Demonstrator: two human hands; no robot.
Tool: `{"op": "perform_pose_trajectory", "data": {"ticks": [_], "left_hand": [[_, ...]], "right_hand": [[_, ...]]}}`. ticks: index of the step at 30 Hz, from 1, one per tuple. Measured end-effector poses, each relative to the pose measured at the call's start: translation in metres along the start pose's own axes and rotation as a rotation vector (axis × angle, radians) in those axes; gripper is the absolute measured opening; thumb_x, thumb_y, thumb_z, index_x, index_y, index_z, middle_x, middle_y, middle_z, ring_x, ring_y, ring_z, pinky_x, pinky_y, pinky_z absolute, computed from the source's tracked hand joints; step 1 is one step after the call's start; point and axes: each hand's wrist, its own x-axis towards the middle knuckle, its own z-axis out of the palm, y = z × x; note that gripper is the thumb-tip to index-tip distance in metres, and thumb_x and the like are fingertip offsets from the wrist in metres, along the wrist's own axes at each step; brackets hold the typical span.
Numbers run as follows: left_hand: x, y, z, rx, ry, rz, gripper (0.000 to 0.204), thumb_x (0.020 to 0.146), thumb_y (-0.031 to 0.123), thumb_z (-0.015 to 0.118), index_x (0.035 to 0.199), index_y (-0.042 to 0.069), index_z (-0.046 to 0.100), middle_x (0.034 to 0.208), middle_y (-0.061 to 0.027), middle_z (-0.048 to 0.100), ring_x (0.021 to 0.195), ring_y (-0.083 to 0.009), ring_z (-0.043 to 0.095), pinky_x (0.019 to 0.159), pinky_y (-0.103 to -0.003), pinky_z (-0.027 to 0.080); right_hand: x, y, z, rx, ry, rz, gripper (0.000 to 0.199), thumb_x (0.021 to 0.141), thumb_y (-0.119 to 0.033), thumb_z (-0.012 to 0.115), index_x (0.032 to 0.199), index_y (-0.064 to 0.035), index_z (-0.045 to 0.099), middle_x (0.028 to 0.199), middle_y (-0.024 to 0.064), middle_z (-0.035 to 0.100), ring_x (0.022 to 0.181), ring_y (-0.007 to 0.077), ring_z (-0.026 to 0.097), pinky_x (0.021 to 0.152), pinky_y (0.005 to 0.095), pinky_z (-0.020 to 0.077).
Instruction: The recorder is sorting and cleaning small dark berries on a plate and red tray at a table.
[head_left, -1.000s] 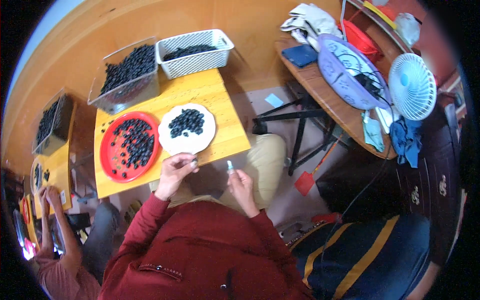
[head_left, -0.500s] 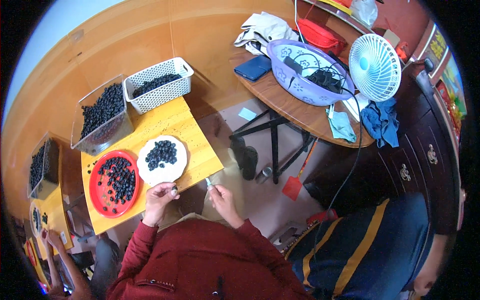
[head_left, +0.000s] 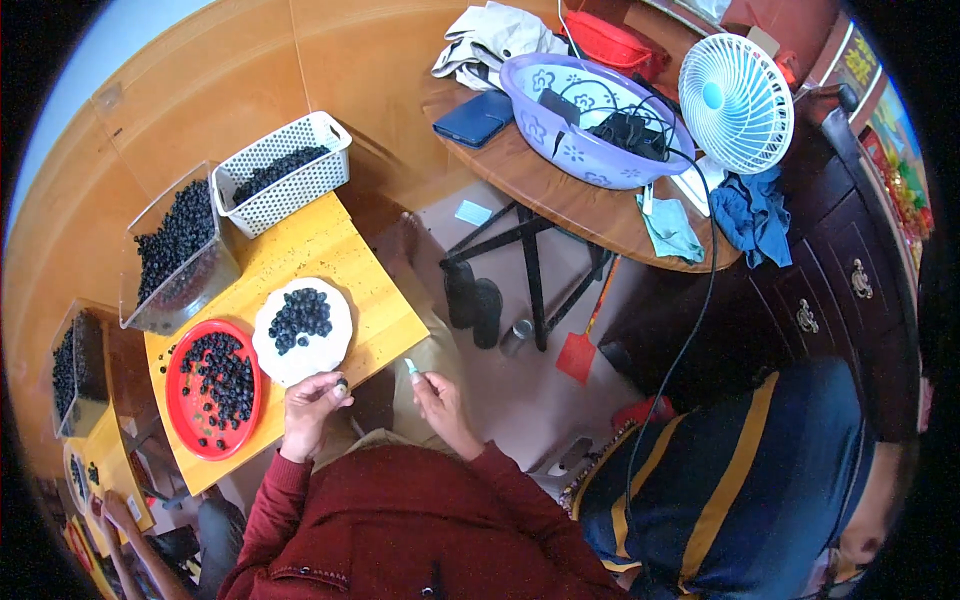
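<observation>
My left hand [head_left: 310, 412] is closed, pinching a small dark round piece [head_left: 341, 385] with a pale patch between thumb and fingertips; its exact kind cannot be made out. To its right, my right hand [head_left: 441, 405] grips a small pale green tool [head_left: 411, 367], knife-like, its tip pointing up and away from me. Just beyond the left hand sits a white plate [head_left: 338, 345] bearing a heap of similar dark pieces [head_left: 302, 315]. Left of it, a red oval tray [head_left: 190, 425] holds more, loosely spread. Both rest on a yellow wooden table [head_left: 372, 285].
A clear bin [head_left: 185, 305] and a white perforated basket [head_left: 300, 193], both with dark pieces, stand at the table's far end. A round brown table [head_left: 580, 225] carries a purple basin [head_left: 570, 165] and a white fan [head_left: 735, 105]. Another person's hands [head_left: 115, 512] work at lower left.
The view has shifted, so the tables and containers sit a little differently in the picture. Both hands keep their grips, and the dark piece now shows its pale patch more plainly.
</observation>
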Motion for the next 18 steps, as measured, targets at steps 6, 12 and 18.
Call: {"op": "perform_pose_trajectory", "data": {"ticks": [6,12,18], "left_hand": [[-0.002,0.003,-0.008,0.076,0.027,-0.009,0.020,0.091,-0.001,0.066,0.111,-0.004,0.067,0.095,-0.0078,0.069,0.079,-0.0155,0.068,0.075,-0.031,0.060],[0.005,0.014,-0.011,0.109,0.051,0.024,0.016,0.090,0.000,0.068,0.105,-0.004,0.064,0.093,-0.0076,0.068,0.081,-0.0146,0.068,0.077,-0.028,0.057],[0.010,0.018,-0.014,0.045,-0.028,0.195,0.022,0.085,-0.006,0.071,0.106,0.000,0.065,0.097,-0.0050,0.070,0.087,-0.0106,0.067,0.082,-0.026,0.056]], "right_hand": [[-0.004,-0.002,0.005,0.062,-0.043,0.068,0.026,0.102,-0.024,0.056,0.086,-0.0044,0.061,0.068,-0.0029,0.055,0.052,0.0036,0.048,0.046,0.0203,0.0375],[-0.002,-0.016,0.009,0.089,-0.048,0.079,0.021,0.101,-0.022,0.058,0.090,-0.0057,0.064,0.069,-0.0042,0.055,0.053,0.0020,0.046,0.046,0.0189,0.0363],[0.003,-0.047,0.021,0.058,-0.146,-0.035,0.018,0.100,-0.019,0.060,0.091,-0.0036,0.063,0.068,-0.0030,0.055,0.050,0.0022,0.045,0.043,0.0190,0.0333]]}}
